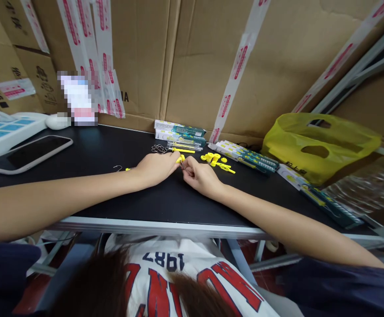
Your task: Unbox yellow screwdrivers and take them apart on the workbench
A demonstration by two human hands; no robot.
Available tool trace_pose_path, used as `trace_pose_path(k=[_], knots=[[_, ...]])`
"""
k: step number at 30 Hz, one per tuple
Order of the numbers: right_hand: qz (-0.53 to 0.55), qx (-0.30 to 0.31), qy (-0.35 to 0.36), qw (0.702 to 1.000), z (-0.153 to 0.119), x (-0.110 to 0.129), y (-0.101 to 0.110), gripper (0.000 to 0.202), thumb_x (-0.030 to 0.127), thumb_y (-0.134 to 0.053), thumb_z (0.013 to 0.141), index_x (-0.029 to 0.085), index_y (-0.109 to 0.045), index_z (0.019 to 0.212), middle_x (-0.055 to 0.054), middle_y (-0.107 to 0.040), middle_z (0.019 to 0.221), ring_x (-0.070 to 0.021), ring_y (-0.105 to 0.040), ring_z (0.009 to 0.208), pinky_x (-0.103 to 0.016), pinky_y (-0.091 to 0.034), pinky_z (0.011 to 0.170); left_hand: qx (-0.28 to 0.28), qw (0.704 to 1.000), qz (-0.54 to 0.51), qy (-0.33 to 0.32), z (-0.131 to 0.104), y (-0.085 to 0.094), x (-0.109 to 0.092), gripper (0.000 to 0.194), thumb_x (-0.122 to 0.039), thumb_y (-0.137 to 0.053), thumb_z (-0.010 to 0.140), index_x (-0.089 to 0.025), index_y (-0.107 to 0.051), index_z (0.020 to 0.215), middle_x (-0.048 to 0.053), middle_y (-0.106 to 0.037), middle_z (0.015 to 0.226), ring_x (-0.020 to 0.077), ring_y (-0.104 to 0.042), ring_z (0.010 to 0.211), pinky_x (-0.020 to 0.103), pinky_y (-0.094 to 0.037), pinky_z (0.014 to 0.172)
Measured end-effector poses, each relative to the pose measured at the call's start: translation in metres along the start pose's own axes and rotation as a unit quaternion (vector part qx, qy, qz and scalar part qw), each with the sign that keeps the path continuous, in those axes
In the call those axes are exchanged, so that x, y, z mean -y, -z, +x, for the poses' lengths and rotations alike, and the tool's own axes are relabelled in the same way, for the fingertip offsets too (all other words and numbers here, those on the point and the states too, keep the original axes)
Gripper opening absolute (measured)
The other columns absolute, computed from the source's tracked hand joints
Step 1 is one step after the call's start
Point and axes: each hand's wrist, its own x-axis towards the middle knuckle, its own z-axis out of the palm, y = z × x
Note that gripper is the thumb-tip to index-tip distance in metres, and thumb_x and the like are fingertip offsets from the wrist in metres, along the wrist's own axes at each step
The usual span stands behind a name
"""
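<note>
Even, bright overhead light; soft shadows under hands. Mild glare on phone point(27, 153) screen. Strong wide-angle bending at edges. Right edge blurred. Pixelated patch upper left.

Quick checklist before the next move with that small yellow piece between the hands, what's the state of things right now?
1. Small yellow plastic piece pinched at the left hand fingertips: ok.
2. Right hand closed on a thin metal pin meeting the piece: ok; whether it is seated, cannot tell.
3. Loose yellow plastic parts lie beside the right hand on the black tabletop: ok.
4. Metal wire hooks lie behind the left hand: ok.
5. Printed blister packs stacked at the right, apart from both hands: ok.
6. Phone far left, clear of the forearms: ok.
</note>
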Motion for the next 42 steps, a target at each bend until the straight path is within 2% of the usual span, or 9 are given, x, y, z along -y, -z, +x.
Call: trace_pose_path(k=[4, 10, 14, 17, 22, 29, 33, 37, 42], knots=[[0.064, 0.006, 0.039, 0.997, 0.001, -0.01, -0.001, 0.005, 0.021, -0.044, 0.085, 0.02, -0.043, 0.09, 0.006, -0.05, 0.058, -0.0099, -0.041, 0.048, -0.021, -0.029, 0.053, 0.025, 0.999, -0.027, -0.005, 0.003, 0.003, 0.005, 0.027, -0.036, -0.033, 0.097, -0.018, -0.049, 0.11, 0.008, -0.069, 0.098, 0.0261, -0.068, 0.082, 0.03, -0.047, 0.062], [0.085, 0.004, 0.067, 0.994, 0.001, -0.013, -0.003, 0.004, 0.024, -0.043, 0.088, 0.02, -0.043, 0.09, 0.007, -0.043, 0.056, -0.0088, -0.037, 0.047, -0.021, -0.027, 0.052, 0.055, 0.997, -0.051, -0.016, 0.004, 0.006, 0.011, 0.03, -0.038, -0.031, 0.097, -0.02, -0.049, 0.111, 0.008, -0.068, 0.104, 0.0253, -0.067, 0.089, 0.03, -0.047, 0.068], [0.082, 0.005, 0.077, 0.994, 0.0, -0.015, -0.002, 0.005, 0.025, -0.042, 0.089, 0.02, -0.042, 0.09, 0.007, -0.043, 0.056, -0.0087, -0.037, 0.046, -0.02, -0.027, 0.051, 0.078, 0.995, -0.059, -0.032, 0.005, 0.008, 0.016, 0.032, -0.04, -0.03, 0.097, -0.02, -0.049, 0.112, 0.008, -0.068, 0.106, 0.0253, -0.066, 0.091, 0.03, -0.046, 0.068], [0.04, 0.014, 0.081, 0.996, -0.001, -0.014, 0.001, 0.008, 0.026, -0.041, 0.09, 0.019, -0.044, 0.092, 0.005, -0.05, 0.059, -0.0095, -0.04, 0.047, -0.021, -0.027, 0.05, 0.077, 0.994, -0.068, -0.045, 0.005, 0.008, 0.019, 0.031, -0.04, -0.031, 0.098, -0.021, -0.049, 0.114, 0.006, -0.067, 0.109, 0.024, -0.065, 0.094, 0.028, -0.045, 0.068], [-0.107, 0.007, 0.054, 0.993, -0.006, -0.005, 0.008, 0.016, 0.031, -0.043, 0.093, 0.018, -0.052, 0.096, -0.002, -0.066, 0.071, -0.0139, -0.055, 0.056, -0.024, -0.021, 0.049, 0.023, 0.997, -0.052, -0.047, 0.002, 0.004, 0.015, 0.027, -0.038, -0.036, 0.098, -0.022, -0.049, 0.116, 0.003, -0.067, 0.112, 0.0222, -0.065, 0.097, 0.026, -0.044, 0.066], [-0.192, -0.088, 0.016, 0.977, -0.007, 0.006, 0.013, 0.032, 0.041, -0.043, 0.096, 0.019, -0.065, 0.088, -0.005, -0.072, 0.075, -0.0164, -0.062, 0.064, -0.027, -0.019, 0.05, -0.083, 0.996, -0.002, -0.016, -0.006, 0.003, 0.002, 0.03, -0.037, -0.037, 0.098, -0.018, -0.048, 0.118, 0.005, -0.066, 0.116, 0.0214, -0.067, 0.092, 0.026, -0.044, 0.061], [-0.111, -0.112, -0.027, 0.987, -0.006, 0.012, 0.015, 0.024, 0.035, -0.05, 0.092, 0.019, -0.068, 0.093, -0.004, -0.071, 0.074, -0.015, -0.061, 0.062, -0.025, -0.025, 0.053, -0.098, 0.994, 0.037, 0.008, -0.006, 0.006, -0.001, 0.03, -0.038, -0.035, 0.099, -0.017, -0.048, 0.116, 0.007, -0.069, 0.104, 0.023, -0.069, 0.079, 0.027, -0.04, 0.052], [0.048, -0.079, -0.084, 0.992, -0.002, 0.016, 0.01, 0.022, 0.036, -0.052, 0.091, 0.019, -0.067, 0.088, 0.001, -0.062, 0.061, -0.0113, -0.052, 0.052, -0.022, -0.029, 0.052, -0.068, 0.995, 0.073, 0.015, -0.006, 0.002, -0.003, 0.028, -0.035, -0.037, 0.098, -0.015, -0.049, 0.114, 0.008, -0.069, 0.092, 0.0251, -0.069, 0.072, 0.027, -0.039, 0.048], [0.024, -0.073, -0.048, 0.996, 0.003, 0.007, 0.0, 0.022, 0.033, -0.051, 0.091, 0.019, -0.057, 0.075, 0.001, -0.058, 0.062, -0.011, -0.047, 0.051, -0.023, -0.027, 0.053, -0.041, 0.994, 0.097, -0.02, -0.005, -0.006, -0.004, 0.026, -0.025, -0.032, 0.098, -0.012, -0.049, 0.112, 0.012, -0.066, 0.096, 0.0253, -0.068, 0.071, 0.028, -0.043, 0.052]])
